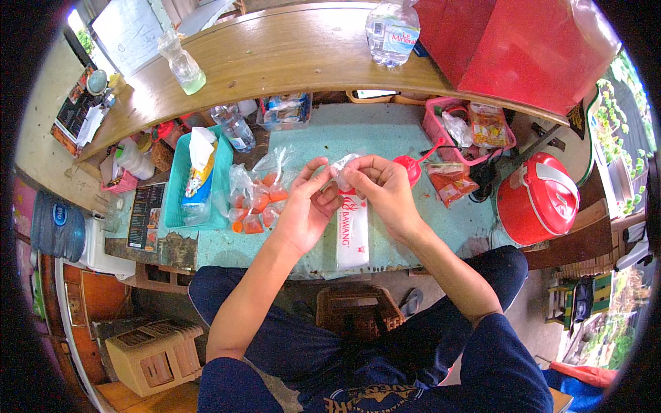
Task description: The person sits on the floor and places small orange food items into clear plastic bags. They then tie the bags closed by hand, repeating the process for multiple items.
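A small clear plastic bag (pixel 342 169), crumpled, is up between my two hands above the table. My right hand (pixel 383 195) pinches it between thumb and forefinger. At its left edge are the thumb and forefinger of my left hand (pixel 309 209), the other fingers curled. Below the hands lies a white and red printed pack (pixel 352 240) on the worn turquoise tabletop (pixel 232 257). To the left, several small clear bags of orange-red sauce (pixel 255 199) lie bunched together. Just right of my right hand sits a red plastic container (pixel 409 169), partly hidden by it.
A teal basket (pixel 178 219) with a tissue pack stands at left. On the right are a pink basket (pixel 508 147), a red packet (pixel 454 186) and a red rice container (pixel 537 201). A raised wooden shelf (pixel 289 46) at the back bears bottles and a red box (pixel 516 46).
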Available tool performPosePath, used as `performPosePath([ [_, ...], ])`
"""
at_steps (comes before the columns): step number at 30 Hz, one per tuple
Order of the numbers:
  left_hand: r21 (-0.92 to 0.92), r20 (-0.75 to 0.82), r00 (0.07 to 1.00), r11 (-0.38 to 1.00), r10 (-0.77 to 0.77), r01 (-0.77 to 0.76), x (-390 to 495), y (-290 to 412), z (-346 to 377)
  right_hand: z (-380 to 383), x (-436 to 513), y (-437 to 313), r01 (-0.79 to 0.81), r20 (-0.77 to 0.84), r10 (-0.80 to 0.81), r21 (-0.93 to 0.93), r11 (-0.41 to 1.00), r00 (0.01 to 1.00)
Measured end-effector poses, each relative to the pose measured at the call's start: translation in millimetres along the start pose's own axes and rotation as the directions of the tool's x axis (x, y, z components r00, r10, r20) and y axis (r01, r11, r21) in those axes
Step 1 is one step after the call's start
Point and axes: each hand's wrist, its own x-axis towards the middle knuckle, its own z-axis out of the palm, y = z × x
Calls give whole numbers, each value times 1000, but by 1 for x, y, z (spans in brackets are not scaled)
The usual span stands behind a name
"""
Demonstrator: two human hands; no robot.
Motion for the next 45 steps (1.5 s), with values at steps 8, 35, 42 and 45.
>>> performPosePath([
  [8,517,104,981,834,162,-193,-3,-2,1,-5,4,1,11,98,10,-216,976,995],
  [35,463,244,966,886,-85,-39,2,16,-7,-6,4,-1,-156,156,173,-110,982,973],
  [42,801,349,928,555,-129,-225,-9,9,0,-15,2,-9,-122,98,123,-16,992,988],
  [45,662,301,953,717,10,-217,-6,9,0,-8,0,-9,-64,108,69,-46,997,992],
])
